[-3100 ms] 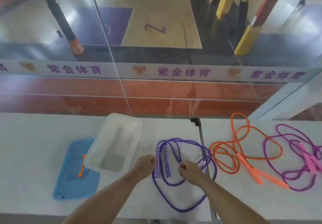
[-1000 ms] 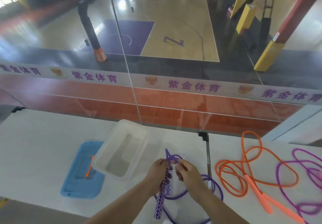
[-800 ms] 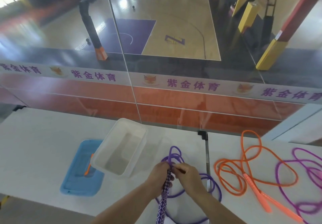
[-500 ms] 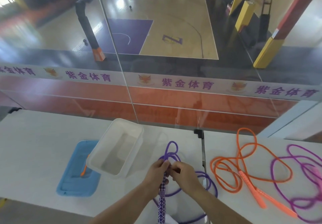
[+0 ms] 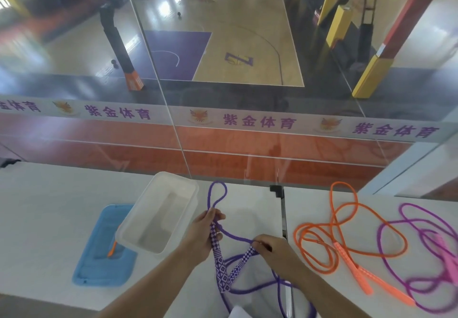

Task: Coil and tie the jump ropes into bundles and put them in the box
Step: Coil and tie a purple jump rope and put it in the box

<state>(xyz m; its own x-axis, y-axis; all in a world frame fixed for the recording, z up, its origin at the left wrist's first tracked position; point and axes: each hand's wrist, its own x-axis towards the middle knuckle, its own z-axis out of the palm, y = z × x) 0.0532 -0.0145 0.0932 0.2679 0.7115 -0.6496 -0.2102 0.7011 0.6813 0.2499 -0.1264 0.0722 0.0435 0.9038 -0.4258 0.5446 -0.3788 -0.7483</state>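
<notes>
Both the left hand (image 5: pixel 202 234) and right hand (image 5: pixel 273 249) are gripping the dark purple checker-handled jump rope (image 5: pixel 233 235), bundling barely begun; the clear plastic box (image 5: pixel 138 228) is sitting empty, two ropes waiting

Bright, even daylight; glare on glossy court floor (image 5: pixel 168 8), wide-angle edges curved.

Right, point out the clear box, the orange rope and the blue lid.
clear box (image 5: pixel 190 186): head view, on its far rim.
orange rope (image 5: pixel 371 215): head view, on a cord loop on the table.
blue lid (image 5: pixel 99 272): head view, on its near flat part.
</notes>
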